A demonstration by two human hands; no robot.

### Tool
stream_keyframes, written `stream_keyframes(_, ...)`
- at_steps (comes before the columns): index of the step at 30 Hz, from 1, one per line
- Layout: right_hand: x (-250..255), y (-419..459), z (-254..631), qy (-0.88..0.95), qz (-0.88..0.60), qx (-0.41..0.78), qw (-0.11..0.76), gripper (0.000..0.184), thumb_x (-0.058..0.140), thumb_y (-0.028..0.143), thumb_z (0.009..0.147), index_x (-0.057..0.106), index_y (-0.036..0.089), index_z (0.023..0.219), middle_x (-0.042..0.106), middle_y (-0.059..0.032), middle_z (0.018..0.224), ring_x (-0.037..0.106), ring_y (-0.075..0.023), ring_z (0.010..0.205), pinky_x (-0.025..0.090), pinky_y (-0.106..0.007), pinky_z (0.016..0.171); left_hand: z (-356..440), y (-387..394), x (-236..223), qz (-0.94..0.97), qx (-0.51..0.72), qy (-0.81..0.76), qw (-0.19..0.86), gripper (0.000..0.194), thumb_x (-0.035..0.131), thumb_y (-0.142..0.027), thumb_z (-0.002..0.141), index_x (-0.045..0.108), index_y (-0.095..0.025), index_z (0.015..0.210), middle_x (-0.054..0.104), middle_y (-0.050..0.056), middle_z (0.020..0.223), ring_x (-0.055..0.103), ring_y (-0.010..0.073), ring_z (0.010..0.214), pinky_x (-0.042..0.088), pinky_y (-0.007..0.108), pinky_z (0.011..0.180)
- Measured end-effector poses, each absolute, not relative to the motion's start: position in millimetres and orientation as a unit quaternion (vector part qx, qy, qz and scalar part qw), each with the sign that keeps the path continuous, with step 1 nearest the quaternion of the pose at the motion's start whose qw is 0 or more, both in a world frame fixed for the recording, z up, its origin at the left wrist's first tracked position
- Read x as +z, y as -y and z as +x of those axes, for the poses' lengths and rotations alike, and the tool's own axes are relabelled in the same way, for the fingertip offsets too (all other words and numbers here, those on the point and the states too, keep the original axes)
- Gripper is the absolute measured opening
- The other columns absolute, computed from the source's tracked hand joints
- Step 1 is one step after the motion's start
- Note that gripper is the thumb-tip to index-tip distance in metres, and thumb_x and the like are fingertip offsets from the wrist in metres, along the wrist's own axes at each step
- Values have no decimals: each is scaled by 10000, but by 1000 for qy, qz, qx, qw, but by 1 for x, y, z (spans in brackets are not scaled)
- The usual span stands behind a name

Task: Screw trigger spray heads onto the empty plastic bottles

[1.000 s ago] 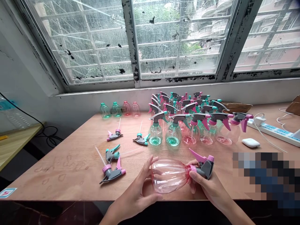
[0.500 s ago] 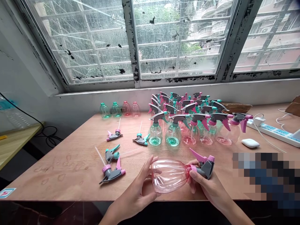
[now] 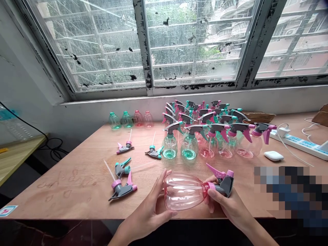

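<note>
On the table [image 3: 77, 198], spray bottles [image 3: 189, 147] crowd beyond our grip. The pink bottle [image 3: 184, 193] lies sideways between our hands, near the front edge: our left hand [image 3: 151, 212] is cupped round its bottom end, our right hand [image 3: 232, 206] grasps the spray head [image 3: 226, 185] at the other. We judge it best to keep bottle and head in one line, steady the bottle without squeezing, and turn just the collar [image 3: 211, 185], letting it seat evenly

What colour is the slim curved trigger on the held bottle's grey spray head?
The slim curved trigger is pink; head view shows it best.
</note>
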State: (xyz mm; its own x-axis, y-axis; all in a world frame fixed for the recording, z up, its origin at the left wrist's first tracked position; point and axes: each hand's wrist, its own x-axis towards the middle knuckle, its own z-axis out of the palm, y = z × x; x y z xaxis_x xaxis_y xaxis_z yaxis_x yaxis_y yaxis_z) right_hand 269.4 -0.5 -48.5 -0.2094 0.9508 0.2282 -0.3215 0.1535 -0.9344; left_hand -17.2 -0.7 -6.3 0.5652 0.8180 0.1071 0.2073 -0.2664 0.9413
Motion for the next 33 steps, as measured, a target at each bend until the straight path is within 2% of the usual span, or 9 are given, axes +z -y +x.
stream_keyframes(3, -48, 0, 269, 522, -308, 574, 551, 308, 766, 473, 967, 618, 205, 997, 725, -42, 705, 633, -199, 519, 493, -271, 512, -17, 1, -7, 737, 313, -340, 493, 906, 635, -217, 953, 17, -414, 1585, 164, 81, 1692, 378, 297, 1469, 328, 490, 1215)
stream_keyframes(6, -48, 0, 269, 519, -312, 573, 552, 320, 773, 483, 958, 622, 204, 1000, 715, -35, 692, 626, -202, 512, 494, -280, 512, -17, 0, -8, 729, 308, -334, 512, 1016, 718, -237, 903, -16, -446, 1574, 137, 72, 1698, 445, 297, 1422, 361, 494, 1197)
stream_keyframes(8, -48, 0, 269, 520, -314, 572, 551, 316, 776, 480, 957, 629, 204, 1004, 703, -19, 668, 624, -197, 511, 492, -275, 520, -17, 0, -8, 717, 310, -332, 530, 1060, 752, -272, 879, -32, -441, 1572, 101, 75, 1704, 410, 315, 1447, 351, 504, 1200)
stream_keyframes(12, -48, 1, 269, 521, -312, 566, 557, 302, 774, 461, 967, 635, 199, 1019, 699, -12, 644, 625, -186, 512, 487, -264, 529, -17, 0, -7, 714, 313, -336, 528, 986, 721, -324, 902, 17, -394, 1589, 92, 77, 1706, 293, 332, 1509, 287, 515, 1229)
stream_keyframes(19, -50, 0, 270, 530, -301, 572, 549, 270, 743, 442, 996, 611, 208, 1023, 732, -35, 712, 626, -175, 528, 484, -251, 527, -18, 1, -11, 739, 317, -344, 484, 860, 587, -276, 987, -17, -432, 1579, 93, 53, 1708, 304, 296, 1510, 311, 458, 1224)
stream_keyframes(23, -50, 0, 270, 537, -301, 569, 545, 270, 742, 439, 998, 603, 212, 1038, 736, -34, 724, 627, -169, 530, 486, -244, 529, -19, -1, -12, 728, 311, -341, 507, 1009, 694, -277, 924, -64, -419, 1576, 84, 57, 1709, 216, 302, 1542, 283, 462, 1239)
stream_keyframes(26, -50, 0, 270, 539, -301, 567, 545, 270, 743, 440, 999, 604, 213, 1044, 736, -31, 724, 625, -168, 525, 493, -245, 531, -19, -1, -10, 718, 307, -337, 526, 1011, 714, -316, 909, -33, -399, 1584, 64, 54, 1711, 172, 308, 1553, 272, 467, 1245)
stream_keyframes(29, -49, 0, 270, 539, -297, 569, 545, 269, 738, 441, 1002, 609, 208, 1040, 735, -28, 713, 631, -168, 527, 499, -241, 531, -18, 0, -8, 731, 302, -347, 505, 953, 688, -301, 928, 8, -392, 1590, 88, 51, 1708, 192, 306, 1547, 279, 457, 1243)
stream_keyframes(33, -49, 0, 270, 539, -294, 570, 546, 264, 737, 434, 1006, 604, 210, 1044, 737, -25, 721, 635, -159, 534, 504, -225, 534, -18, 1, -8, 740, 313, -343, 487, 831, 571, -260, 995, 7, -420, 1584, 102, 45, 1707, 248, 293, 1532, 313, 429, 1227)
